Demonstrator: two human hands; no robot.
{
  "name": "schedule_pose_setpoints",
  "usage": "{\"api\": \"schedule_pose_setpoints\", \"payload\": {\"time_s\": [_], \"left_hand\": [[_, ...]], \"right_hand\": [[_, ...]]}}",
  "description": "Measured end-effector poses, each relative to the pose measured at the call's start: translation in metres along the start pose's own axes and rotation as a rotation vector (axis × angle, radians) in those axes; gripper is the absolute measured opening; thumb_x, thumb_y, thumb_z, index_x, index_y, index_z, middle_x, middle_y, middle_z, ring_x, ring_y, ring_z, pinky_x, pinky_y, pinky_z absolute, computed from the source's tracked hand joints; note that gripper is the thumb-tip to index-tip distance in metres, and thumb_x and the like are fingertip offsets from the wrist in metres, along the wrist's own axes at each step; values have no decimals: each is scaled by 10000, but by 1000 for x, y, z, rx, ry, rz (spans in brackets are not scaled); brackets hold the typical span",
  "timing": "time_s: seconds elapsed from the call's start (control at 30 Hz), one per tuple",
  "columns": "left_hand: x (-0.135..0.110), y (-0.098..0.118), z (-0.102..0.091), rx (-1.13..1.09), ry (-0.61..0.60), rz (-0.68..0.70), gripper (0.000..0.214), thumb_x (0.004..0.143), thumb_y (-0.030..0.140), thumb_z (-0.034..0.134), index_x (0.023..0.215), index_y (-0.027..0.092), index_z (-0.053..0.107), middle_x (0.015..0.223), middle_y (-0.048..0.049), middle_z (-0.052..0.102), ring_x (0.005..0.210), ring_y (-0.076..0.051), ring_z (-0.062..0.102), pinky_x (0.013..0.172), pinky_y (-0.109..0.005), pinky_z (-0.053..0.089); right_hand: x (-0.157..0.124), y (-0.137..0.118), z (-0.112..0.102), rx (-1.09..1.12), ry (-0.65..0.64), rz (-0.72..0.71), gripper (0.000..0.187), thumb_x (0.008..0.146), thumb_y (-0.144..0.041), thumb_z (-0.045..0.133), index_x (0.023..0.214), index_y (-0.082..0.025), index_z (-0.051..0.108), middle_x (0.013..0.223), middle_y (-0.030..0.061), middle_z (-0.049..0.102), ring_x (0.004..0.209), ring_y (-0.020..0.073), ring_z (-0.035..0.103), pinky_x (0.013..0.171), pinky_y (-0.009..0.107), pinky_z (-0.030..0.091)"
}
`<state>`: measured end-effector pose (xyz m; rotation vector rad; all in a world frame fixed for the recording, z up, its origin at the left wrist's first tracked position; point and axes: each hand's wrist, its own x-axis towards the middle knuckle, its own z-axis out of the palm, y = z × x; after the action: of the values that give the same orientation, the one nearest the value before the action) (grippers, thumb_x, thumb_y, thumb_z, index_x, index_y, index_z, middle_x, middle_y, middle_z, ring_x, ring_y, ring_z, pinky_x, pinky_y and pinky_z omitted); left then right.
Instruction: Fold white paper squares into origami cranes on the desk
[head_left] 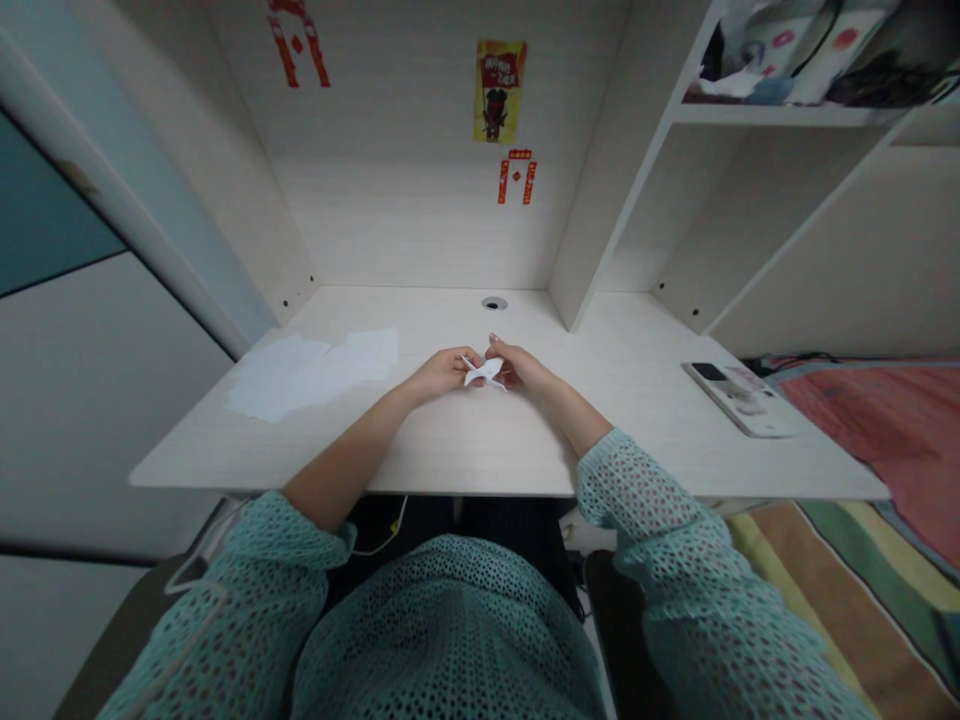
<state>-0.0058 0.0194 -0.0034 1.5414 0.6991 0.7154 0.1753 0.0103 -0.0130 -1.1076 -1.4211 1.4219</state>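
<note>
A small folded piece of white paper (484, 372) is held between both hands, just above the middle of the white desk (465, 450). My left hand (444, 374) is closed on its left side, the fingers partly hidden behind the paper. On the other side my right hand (519, 364) pinches the paper, with one finger raised away from it. Flared corners of the paper stick out between the hands. To the left, white paper sheets (300, 375) lie flat on the desk, overlapping each other.
A phone in a patterned case (739, 398) lies at the desk's right. A cable hole (494, 303) sits near the back panel, which carries red and yellow stickers (499, 90). An upright divider (600, 250) stands behind my right hand. Bedding (885, 420) borders the desk's right side.
</note>
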Motion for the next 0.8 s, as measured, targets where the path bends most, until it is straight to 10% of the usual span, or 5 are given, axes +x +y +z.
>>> {"api": "schedule_pose_setpoints", "payload": {"time_s": [0.13, 0.27, 0.4, 0.8], "left_hand": [[-2, 1, 0, -4, 69, 10, 450, 535, 281, 790, 910, 170, 569, 731, -11, 647, 651, -134, 613, 614, -233, 437], [1, -2, -4, -47, 234, 11, 558, 588, 376, 762, 1069, 199, 543, 839, -42, 662, 672, -136, 627, 558, -214, 432], [7, -7, -9, -67, 374, -68, 548, 722, 678, 491, 823, 157, 632, 777, -86, 660, 640, -153, 620, 481, -207, 407], [6, -9, -3, 103, 195, 22, 435, 672, 589, 622, 630, 157, 592, 592, -26, 572, 517, -95, 494, 485, -204, 366]], "right_hand": [[-2, -1, 1, 5, -145, -57, 439, 675, -609, 613, 609, -177, 571, 459, -24, 465, 427, 95, 365, 426, 249, 236], [-1, -2, 3, -118, 40, -245, 438, 720, -586, 577, 555, -184, 526, 483, -30, 443, 465, 94, 365, 472, 250, 255], [-1, -1, 6, -339, 238, -369, 483, 760, -600, 516, 512, -186, 489, 477, -34, 409, 474, 92, 348, 499, 251, 261], [3, 6, 12, -183, 159, -309, 496, 740, -639, 513, 522, -195, 472, 470, -35, 411, 462, 93, 350, 481, 248, 266]]}}
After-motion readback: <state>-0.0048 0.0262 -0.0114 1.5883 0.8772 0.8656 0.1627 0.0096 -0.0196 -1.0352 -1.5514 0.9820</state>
